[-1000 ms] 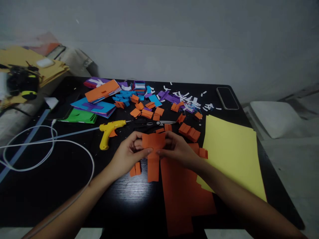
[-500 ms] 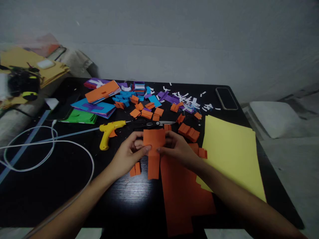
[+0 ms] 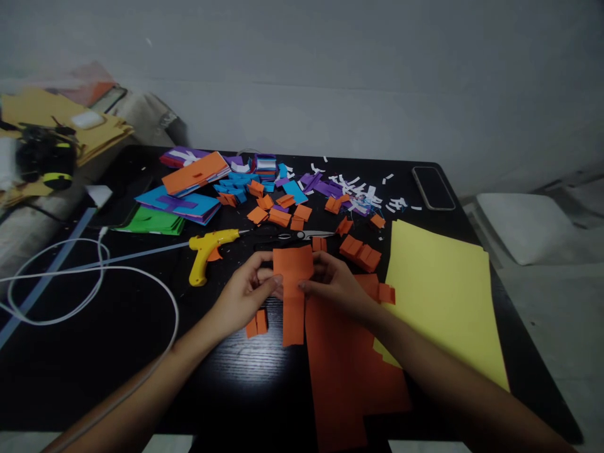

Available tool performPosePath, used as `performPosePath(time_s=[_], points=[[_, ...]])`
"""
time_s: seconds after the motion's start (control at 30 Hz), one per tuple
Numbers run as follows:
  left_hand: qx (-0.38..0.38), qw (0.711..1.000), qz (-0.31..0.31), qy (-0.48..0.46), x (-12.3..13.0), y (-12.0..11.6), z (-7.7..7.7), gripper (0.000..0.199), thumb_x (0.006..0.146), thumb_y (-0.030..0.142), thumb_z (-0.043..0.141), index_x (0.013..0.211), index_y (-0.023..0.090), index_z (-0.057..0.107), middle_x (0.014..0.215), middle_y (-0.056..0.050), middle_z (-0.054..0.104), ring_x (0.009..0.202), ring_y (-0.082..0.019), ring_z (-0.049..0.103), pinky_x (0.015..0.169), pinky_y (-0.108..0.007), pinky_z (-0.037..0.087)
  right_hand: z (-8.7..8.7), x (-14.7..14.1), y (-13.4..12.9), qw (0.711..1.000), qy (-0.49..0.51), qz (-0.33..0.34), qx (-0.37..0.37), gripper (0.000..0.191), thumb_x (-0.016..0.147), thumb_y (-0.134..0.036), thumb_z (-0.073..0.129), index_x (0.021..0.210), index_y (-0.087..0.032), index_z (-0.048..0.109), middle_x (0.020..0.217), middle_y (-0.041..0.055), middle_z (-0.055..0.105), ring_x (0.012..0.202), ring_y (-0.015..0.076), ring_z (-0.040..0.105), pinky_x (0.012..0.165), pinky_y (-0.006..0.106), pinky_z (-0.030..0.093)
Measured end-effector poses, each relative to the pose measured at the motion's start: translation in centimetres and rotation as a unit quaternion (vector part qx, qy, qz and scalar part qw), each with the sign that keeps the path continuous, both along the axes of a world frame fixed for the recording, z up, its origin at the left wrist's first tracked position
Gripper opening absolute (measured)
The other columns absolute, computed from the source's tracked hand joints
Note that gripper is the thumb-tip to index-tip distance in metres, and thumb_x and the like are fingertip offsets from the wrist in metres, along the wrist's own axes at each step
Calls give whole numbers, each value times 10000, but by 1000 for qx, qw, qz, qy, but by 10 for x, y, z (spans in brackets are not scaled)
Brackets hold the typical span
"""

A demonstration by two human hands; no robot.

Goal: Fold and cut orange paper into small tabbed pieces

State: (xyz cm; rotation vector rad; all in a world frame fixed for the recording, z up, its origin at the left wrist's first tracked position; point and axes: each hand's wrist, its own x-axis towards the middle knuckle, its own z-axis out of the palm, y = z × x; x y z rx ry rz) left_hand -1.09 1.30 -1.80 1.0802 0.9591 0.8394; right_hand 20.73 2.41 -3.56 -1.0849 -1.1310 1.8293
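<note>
An orange paper piece (image 3: 293, 302), wide at the top and narrow below, is held up between both hands. My left hand (image 3: 252, 286) pinches its left edge, thumb in front and fingers partly behind. My right hand (image 3: 333, 283) grips the right edge the same way, its fingertips partly hidden by the paper. Beneath my right forearm lies a large orange sheet (image 3: 335, 377). A small folded orange piece (image 3: 257, 323) rests on the table below my left hand, and black-handled scissors (image 3: 316, 234) lie just beyond the held paper.
The black table (image 3: 117, 352) bears a yellow glue gun (image 3: 202, 251) and a looping white cable (image 3: 160, 281) on the left. Yellow sheets (image 3: 438, 302) lie right, a phone (image 3: 433, 187) behind them. Folded orange pieces (image 3: 360, 252), white paper scraps (image 3: 352, 186) and coloured folded papers (image 3: 177, 204) lie farther back.
The lower end of the held orange paper sits slightly lower and farther right. My left fingertips have shifted a little on its edge; both hands still hold it.
</note>
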Motion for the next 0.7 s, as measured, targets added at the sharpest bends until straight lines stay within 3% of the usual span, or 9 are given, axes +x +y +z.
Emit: performPosePath(time_s=[0.27,0.5,0.7], points=[[-19,999,-7,30,0,0,3,477,864,344,782,1237,158,550,775,-23,778,701,-170,745,712,-279,600,-4,0,0,999,-16,-31,5,459,702,-301,897,1061,-227,621,826,-24,690,752,153,679,708,284,524],[-29,999,0,38,-1,1,6,660,923,447,702,1451,150,439,714,-3,750,709,-208,779,755,-342,644,-4,0,1,1000,-13,-12,8,483,718,-307,880,1097,-227,591,785,-38,662,707,149,651,688,290,509],[-32,999,-1,35,-2,1,7,767,854,364,791,1477,146,400,751,-28,792,714,-217,790,744,-334,648,-3,-1,1,999,-23,-31,12,464,707,-293,880,1075,-238,603,783,-41,658,706,146,649,673,280,513]])
